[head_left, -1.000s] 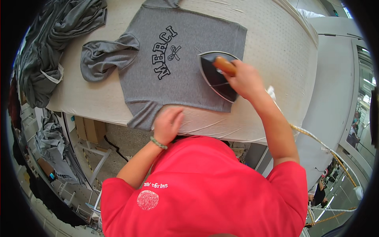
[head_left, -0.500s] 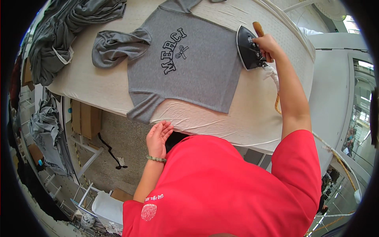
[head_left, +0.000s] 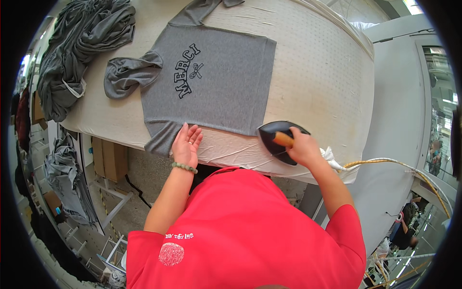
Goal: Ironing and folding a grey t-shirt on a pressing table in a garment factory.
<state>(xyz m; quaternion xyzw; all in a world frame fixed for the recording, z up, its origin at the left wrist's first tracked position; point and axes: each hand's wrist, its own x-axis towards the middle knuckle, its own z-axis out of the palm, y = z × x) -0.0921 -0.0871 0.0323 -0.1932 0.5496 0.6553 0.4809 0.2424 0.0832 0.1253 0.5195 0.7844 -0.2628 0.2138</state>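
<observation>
A grey hooded sweatshirt (head_left: 221,82) with dark lettering and a bow print lies flat on the cream padded ironing table (head_left: 317,72), its hood pointing left. My right hand (head_left: 304,148) grips the wooden handle of a black iron (head_left: 284,127), which rests at the table's near side by the lower corner of the sweatshirt's hem. Palm up, my left hand (head_left: 186,146) is at the near sleeve, with its fingers extended and nothing in it. Whether it touches the cloth I cannot tell.
A heap of grey garments (head_left: 82,48) covers the table's far left. More grey clothes (head_left: 70,178) hang at left beside a cardboard box (head_left: 110,159). The iron's white and yellow hose (head_left: 385,161) runs off to the right. A person (head_left: 404,236) is at lower right.
My right hand has brought the iron from the far side of the hem toward me, to the near corner. My left hand has moved up to the near sleeve.
</observation>
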